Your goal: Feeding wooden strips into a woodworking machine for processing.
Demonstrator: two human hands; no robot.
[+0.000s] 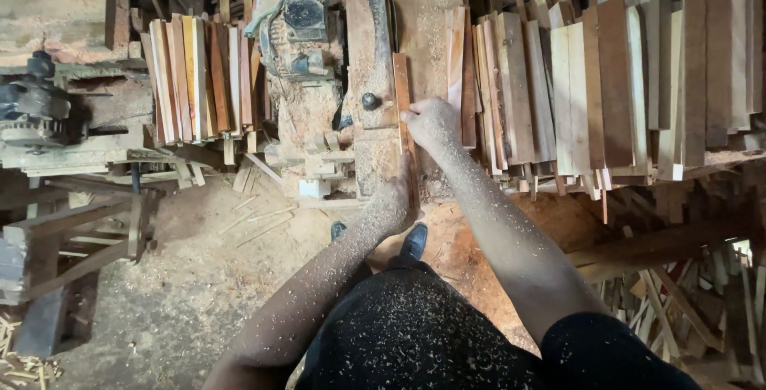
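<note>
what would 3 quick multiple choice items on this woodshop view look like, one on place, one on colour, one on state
1. Where is the wood strip lying?
A. on the machine table
B. on the floor
C. on a chair

2. What colour is the knob beside the strip?
A. white
B. black
C. yellow

3. What covers the forearms?
A. paint
B. water
C. sawdust

Answers:
1 A: the right hand presses the strip on the table, and the left hand is at its near end.
2 B: the knob looks black.
3 C: pale flecks dot both arms.
</note>
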